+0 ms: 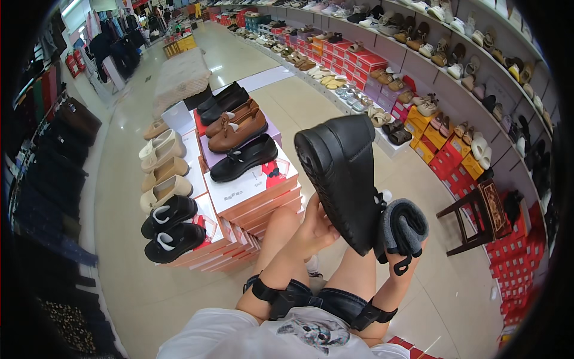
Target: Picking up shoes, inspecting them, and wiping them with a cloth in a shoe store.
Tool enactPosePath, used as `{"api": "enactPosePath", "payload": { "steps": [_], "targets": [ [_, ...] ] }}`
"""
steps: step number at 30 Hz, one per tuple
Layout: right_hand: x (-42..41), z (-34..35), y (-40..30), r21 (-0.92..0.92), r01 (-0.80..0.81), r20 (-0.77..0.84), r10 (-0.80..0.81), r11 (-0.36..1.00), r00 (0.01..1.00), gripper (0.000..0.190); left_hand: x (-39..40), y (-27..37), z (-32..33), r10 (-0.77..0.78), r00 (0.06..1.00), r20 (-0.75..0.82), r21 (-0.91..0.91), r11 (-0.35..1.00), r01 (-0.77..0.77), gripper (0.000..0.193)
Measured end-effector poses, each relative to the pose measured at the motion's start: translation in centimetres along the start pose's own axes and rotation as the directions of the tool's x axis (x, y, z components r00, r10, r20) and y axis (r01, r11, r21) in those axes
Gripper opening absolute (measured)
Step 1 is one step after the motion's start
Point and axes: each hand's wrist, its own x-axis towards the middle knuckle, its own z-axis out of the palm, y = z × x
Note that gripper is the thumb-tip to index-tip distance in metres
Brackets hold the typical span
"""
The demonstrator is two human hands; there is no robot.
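A black leather shoe is raised in front of me, its heel end up and its sole facing left. The fingers of my left hand grip it low on the sole side. My right hand is on the right, mostly hidden by a folded grey and black cloth with a black loop; what its fingers do does not show. A single black shoe rests on a white shoebox lid to the left of the raised one. Brown loafers and black loafers stand behind it.
Beige shoes and black shoes with pale linings line the lower boxes on the left. A dark wooden stool stands right. Shoe shelves curve along the right wall, above stacked shoeboxes. Clothes racks hang far left.
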Motion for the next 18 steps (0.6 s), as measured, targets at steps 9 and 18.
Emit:
{"api": "enactPosePath", "payload": {
  "steps": [9,18],
  "targets": [
    [-0.4,-0.2,-0.5,0.376,0.178,0.299,-0.302,0.909,0.905,0.064,-0.9,1.4,0.1,-0.143,0.987,-0.076,0.059,0.987,0.148,0.082],
    [-0.9,0.4,-1.3,0.415,0.028,0.452,-0.233,0.909,0.861,0.067,-0.7,-0.8,-0.4,0.165,0.942,-0.293,0.328,0.943,-0.063,0.098]
  ]
}}
